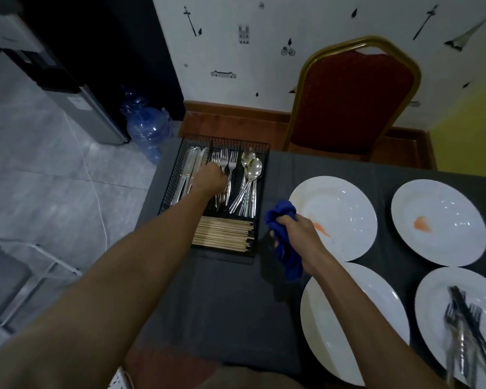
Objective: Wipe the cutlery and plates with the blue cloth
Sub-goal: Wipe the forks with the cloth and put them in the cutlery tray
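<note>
One dark table (222, 299) carries four white plates (345, 197), the two far ones smeared orange. A wire cutlery tray (265, 175) stands at its far-left corner. My right hand (299, 228) grips the bunched blue cloth (285, 248) between tray and plates. My left hand (211, 178) is over the forks (232, 167) in the middle compartment, its fingers hidden, so I cannot tell their hold. Risk: a loose pinch may drag out tangled neighbouring forks.

cutlery tray (260, 192) left of plates (334, 189), chair (351, 99) behind
</note>
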A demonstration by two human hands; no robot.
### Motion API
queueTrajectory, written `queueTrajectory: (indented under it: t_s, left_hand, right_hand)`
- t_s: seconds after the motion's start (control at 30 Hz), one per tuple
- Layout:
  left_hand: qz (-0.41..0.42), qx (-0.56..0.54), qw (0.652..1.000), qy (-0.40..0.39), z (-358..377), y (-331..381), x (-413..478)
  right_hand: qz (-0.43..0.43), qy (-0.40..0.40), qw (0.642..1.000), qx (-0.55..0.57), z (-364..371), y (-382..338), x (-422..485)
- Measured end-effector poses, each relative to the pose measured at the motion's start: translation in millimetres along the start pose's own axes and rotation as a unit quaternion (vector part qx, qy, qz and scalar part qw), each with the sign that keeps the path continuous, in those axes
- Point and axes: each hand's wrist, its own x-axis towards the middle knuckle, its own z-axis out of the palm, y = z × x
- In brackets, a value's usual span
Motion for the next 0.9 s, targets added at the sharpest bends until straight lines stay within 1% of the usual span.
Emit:
queueTrajectory:
  t_s: [0.07, 0.13, 0.23, 0.33, 0.37, 0.47, 0.53, 0.67, 0.77, 0.9]
  left_hand:
    - [0.005, 0.020, 1.000, -0.003, 2, 5, -5]
    - [0.014, 0.011, 1.000, 0.021, 7, 13, -18]
    - [0.056, -0.040, 0.996, 0.050, 20, 34, -58]
    - [0.101, -0.085, 0.986, 0.100, 40, 62, -107]
    - [0.103, -0.103, 0.986, 0.086, 48, 72, -122]
    - [0.127, -0.142, 0.981, -0.028, 84, 108, -177]
    - [0.135, -0.167, 0.973, -0.080, 110, 125, -209]
    - [0.125, -0.155, 0.971, -0.135, 162, 158, -267]
    - [0.139, -0.129, 0.966, -0.174, 199, 182, -307]
    - [0.150, -0.081, 0.962, -0.212, 240, 211, -342]
  right_hand:
    - [-0.001, 0.009, 1.000, 0.012, -6, -2, -2]
    - [0.001, 0.021, 1.000, 0.019, -15, -2, -5]
    - [0.008, 0.031, 0.998, 0.046, -35, -1, -12]
    - [0.005, 0.045, 0.997, 0.061, -60, 5, -23]
    - [0.003, 0.049, 0.997, 0.066, -69, 9, -26]
    - [-0.005, 0.060, 0.994, 0.093, -107, 23, -43]
    - [-0.012, 0.066, 0.993, 0.096, -132, 34, -58]
    - [-0.020, 0.088, 0.990, 0.107, -193, 68, -92]
    - [-0.004, 0.137, 0.983, 0.120, -233, 93, -112]
    - [-0.011, 0.204, 0.976, 0.077, -275, 113, -130]
